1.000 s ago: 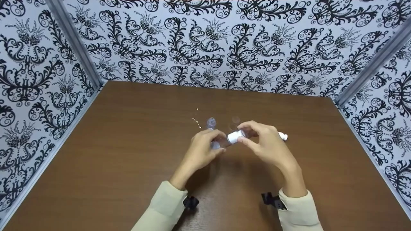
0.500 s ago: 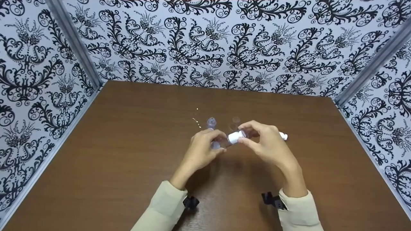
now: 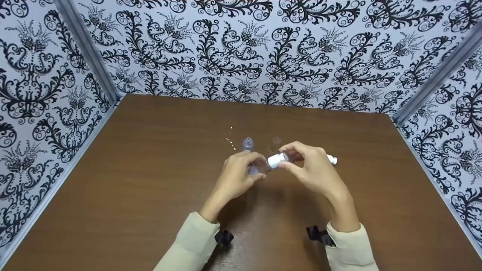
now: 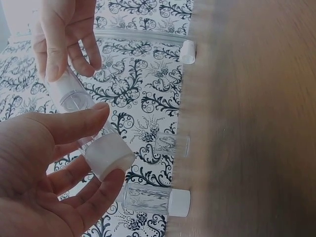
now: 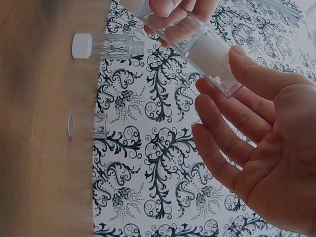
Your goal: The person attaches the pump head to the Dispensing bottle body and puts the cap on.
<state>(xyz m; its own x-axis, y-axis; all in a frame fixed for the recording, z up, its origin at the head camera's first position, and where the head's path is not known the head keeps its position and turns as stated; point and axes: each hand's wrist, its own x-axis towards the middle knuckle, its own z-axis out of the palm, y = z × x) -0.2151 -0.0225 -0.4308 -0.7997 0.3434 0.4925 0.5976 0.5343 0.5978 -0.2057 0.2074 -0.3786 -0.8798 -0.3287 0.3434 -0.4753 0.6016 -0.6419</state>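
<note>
Clearly, both hands were busy with one thing: a clear plastic cylindrical tube with a white inner band point(image 3: 276, 160), held aloft over the brown wooden table point(image 3: 150, 180), tilted so that the band end sat higher. The left hand point(image 3: 239, 173) gripped the lower part, thumb on one side and fingers curled round the other, beside a whitish rounded end piece point(image 4: 109, 154). The right hand point(image 3: 315, 165) pinched the band end narrowly between thumb and forefinger, its remaining fingers spread loose. Holding opposite ends like that, I judged, let one hand steady the tube while the other could work its tip; whether the parts were joined, I couldn't tell.

Just beyond the left hand stood a clear bottle with a white base and a threaded neck point(image 5: 117, 47), upright, probably so its open mouth faced up. From above, that hand hid its foot. Near the right fingertips was a short clear plastic cup-like piece point(image 5: 88, 125), resting on the wood. Farther right, a small white tapered cap-like piece point(image 3: 332, 159) peeped out from behind the right hand, partly covered. Pale crumbs point(image 3: 231, 143) lay scattered left of the bottle, out of the hands' way.
</note>
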